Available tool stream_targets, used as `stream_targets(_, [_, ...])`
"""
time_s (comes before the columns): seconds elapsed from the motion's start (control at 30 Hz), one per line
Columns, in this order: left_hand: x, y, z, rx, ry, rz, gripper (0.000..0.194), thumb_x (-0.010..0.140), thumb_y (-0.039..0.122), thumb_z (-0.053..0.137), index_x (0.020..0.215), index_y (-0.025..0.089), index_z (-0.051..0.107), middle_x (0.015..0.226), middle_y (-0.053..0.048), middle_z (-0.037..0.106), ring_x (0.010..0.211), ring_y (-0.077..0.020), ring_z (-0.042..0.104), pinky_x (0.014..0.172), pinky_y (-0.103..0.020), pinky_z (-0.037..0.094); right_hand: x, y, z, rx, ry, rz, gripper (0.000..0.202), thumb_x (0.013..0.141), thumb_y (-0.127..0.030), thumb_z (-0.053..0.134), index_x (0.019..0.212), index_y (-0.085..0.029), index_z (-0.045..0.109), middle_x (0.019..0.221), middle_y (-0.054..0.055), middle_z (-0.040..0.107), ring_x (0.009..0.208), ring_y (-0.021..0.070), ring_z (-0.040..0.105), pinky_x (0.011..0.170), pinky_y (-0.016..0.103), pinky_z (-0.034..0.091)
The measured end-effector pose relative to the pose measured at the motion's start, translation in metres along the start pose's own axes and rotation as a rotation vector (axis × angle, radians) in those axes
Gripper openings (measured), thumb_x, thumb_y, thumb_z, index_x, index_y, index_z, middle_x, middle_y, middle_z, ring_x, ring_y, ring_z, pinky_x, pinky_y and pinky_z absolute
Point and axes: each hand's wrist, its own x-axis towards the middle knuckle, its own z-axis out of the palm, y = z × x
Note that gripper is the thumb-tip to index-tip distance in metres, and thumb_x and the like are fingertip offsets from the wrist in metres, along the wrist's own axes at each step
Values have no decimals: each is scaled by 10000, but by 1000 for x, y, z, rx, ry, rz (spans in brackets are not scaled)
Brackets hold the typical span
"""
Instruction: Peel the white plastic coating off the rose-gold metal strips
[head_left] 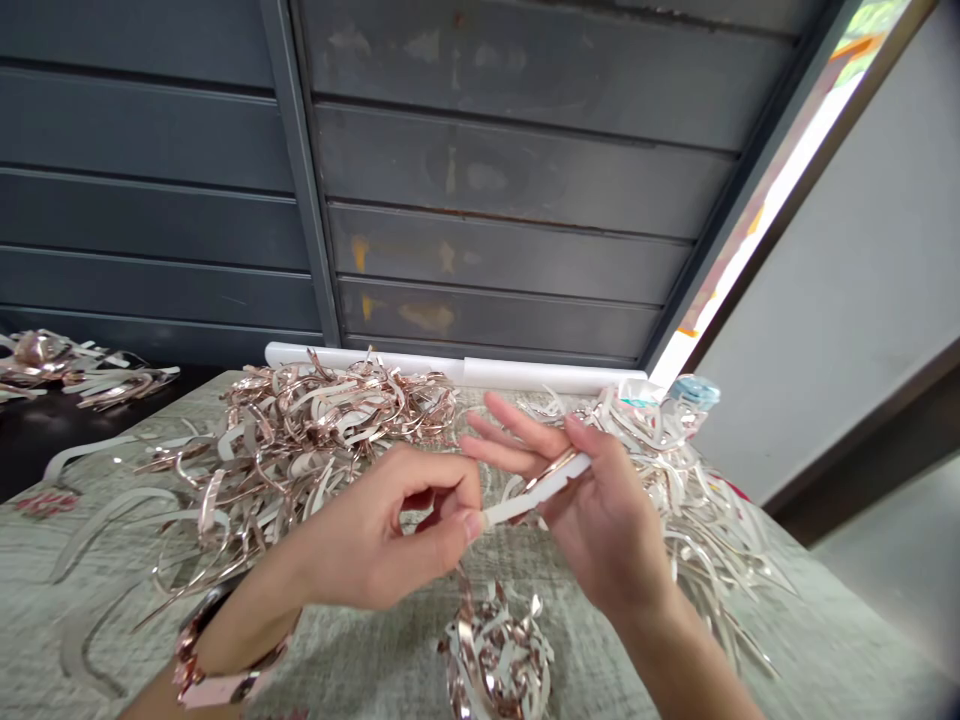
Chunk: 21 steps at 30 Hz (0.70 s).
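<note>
lying along the table's (90, 640) far left part, a tangled heap of rose-gold strips (300, 440) spreads toward the back edge. over the table's middle, the left hand (375, 540) pinches the near end of a white strip (536, 492) between thumb and forefinger, other fingers curled in. the strip's long axis runs from lower left up to the right, rising toward the right hand (600, 510), which grips its far end under the thumb with fingers stretched out leftward. a small curled pile (495, 660) sits by the near edge below both hands. a heap of white strips (675, 480) fills the right side.
</note>
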Motion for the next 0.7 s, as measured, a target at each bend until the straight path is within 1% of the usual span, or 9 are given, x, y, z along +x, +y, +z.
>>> stream_targets(0.13, [0, -3, -1, 9, -12, 28, 281, 909, 203, 504, 647, 209, 400, 562, 47, 433, 542, -113, 376, 526, -267, 307, 0, -6, -5, -30, 55, -92, 484, 1025, -465, 352, 1090, -306, 804, 1205, -9, 771, 1319, 312, 601, 1222, 553, 248])
stream_targets(0.23, [-3, -5, -6, -10, -10, 46, 277, 890, 188, 498, 641, 207, 381, 560, 46, 416, 540, -113, 364, 532, -272, 304, 1, -15, -13, -65, 101, -138, 515, 1029, -478, 331, 1116, -278, 798, 1028, 25, 825, 1329, 312, 593, 1213, 561, 270])
stream_targets(0.3, [-6, -6, -13, -60, 1, 55, 233, 898, 215, 485, 672, 209, 430, 591, 37, 435, 553, -120, 387, 530, -274, 314, 1, -25, -22, -66, 191, -255, 499, 1028, -440, 343, 1077, -268, 809, 964, 25, 834, 1307, 304, 613, 1212, 535, 288])
stream_targets(0.37, [-6, -6, -18, -66, 64, 49, 154, 920, 246, 470, 780, 214, 526, 667, 20, 493, 598, -136, 444, 544, -275, 348, 2, -36, -32, -81, 304, -419, 461, 1022, -372, 367, 989, -298, 821, 1041, -7, 823, 1242, 294, 661, 1193, 504, 328])
stream_targets(0.43, [-4, -6, -13, 46, 170, 27, 121, 933, 242, 483, 984, 228, 592, 816, -10, 582, 699, -159, 515, 598, -280, 406, 3, -43, -40, -131, 377, -525, 450, 1020, -334, 377, 922, -327, 816, 1176, -37, 785, 1164, 281, 704, 1111, 481, 422])
stream_targets(0.5, [1, -9, 5, 238, 247, 3, 259, 936, 207, 511, 1182, 252, 580, 1029, -44, 638, 859, -187, 571, 705, -299, 467, 4, -46, -43, -179, 400, -553, 445, 1023, -363, 388, 908, -315, 816, 1240, -25, 759, 1076, 267, 737, 926, 423, 538])
stream_targets(0.57, [6, -16, 36, 385, 185, -6, 317, 960, 172, 495, 1253, 264, 578, 1183, -58, 645, 1032, -212, 594, 866, -346, 497, 6, -45, -42, -213, 377, -527, 447, 1024, -427, 404, 963, -279, 822, 1166, 26, 789, 960, 240, 760, 708, 339, 568])
stream_targets(0.63, [7, -27, 71, 473, -22, 24, 278, 959, 137, 487, 1159, 247, 645, 1133, -47, 686, 1025, -209, 630, 929, -365, 495, 6, -43, -41, -237, 340, -510, 454, 1027, -467, 415, 997, -268, 823, 1051, 51, 818, 822, 204, 762, 558, 285, 533])
stream_targets(0.7, [6, -39, 101, 509, -322, -15, 181, 943, 140, 539, 922, 212, 704, 880, -24, 714, 821, -185, 662, 798, -305, 517, 6, -42, -41, -272, 320, -526, 448, 1036, -467, 414, 1003, -280, 820, 1039, 50, 821, 747, 180, 753, 487, 263, 502])
